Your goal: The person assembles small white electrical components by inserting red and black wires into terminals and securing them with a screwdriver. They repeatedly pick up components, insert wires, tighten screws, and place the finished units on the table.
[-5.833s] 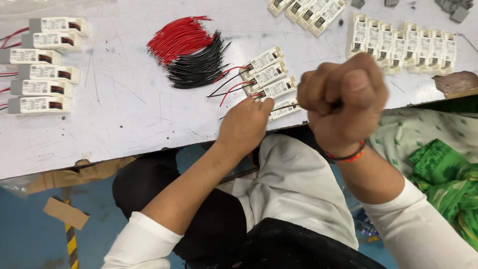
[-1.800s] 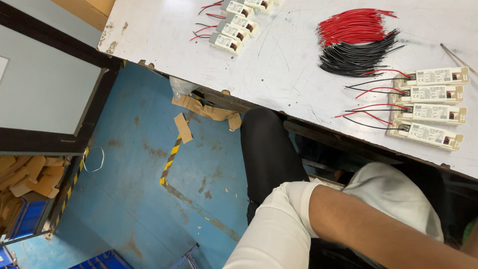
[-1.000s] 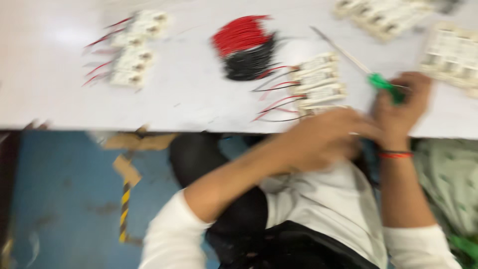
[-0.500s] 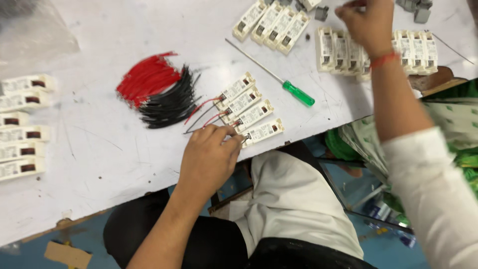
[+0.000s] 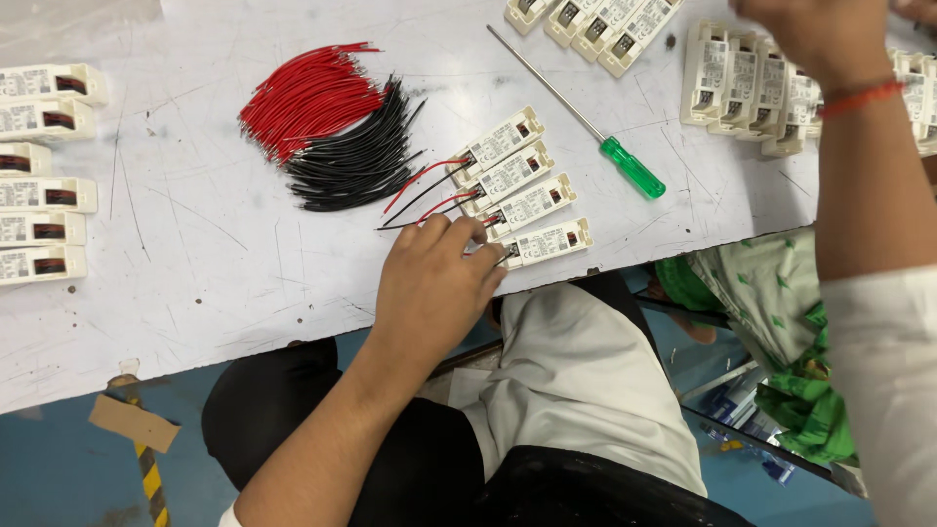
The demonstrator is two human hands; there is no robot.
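Observation:
Four small white rectangular modules (image 5: 517,190) with red and black leads lie in a slanted row near the table's front edge. My left hand (image 5: 434,278) rests palm down on their leads, fingertips touching the nearest module (image 5: 547,242). My right hand (image 5: 805,29) reaches to the far right over a packed group of white modules (image 5: 747,83); its fingers are cut off by the frame's top edge. A green-handled screwdriver (image 5: 632,168) lies loose on the table between the two hands.
A fan of red wires (image 5: 307,98) and one of black wires (image 5: 356,161) lie left of centre on the scratched white table (image 5: 195,263). More white modules line the left edge (image 5: 39,166) and the back (image 5: 595,15). Green cloth (image 5: 781,322) hangs at the right.
The screwdriver that my right hand held a second ago now lies on the table. My right hand has gone up to the far-right modules. My left hand has stayed by the four modules.

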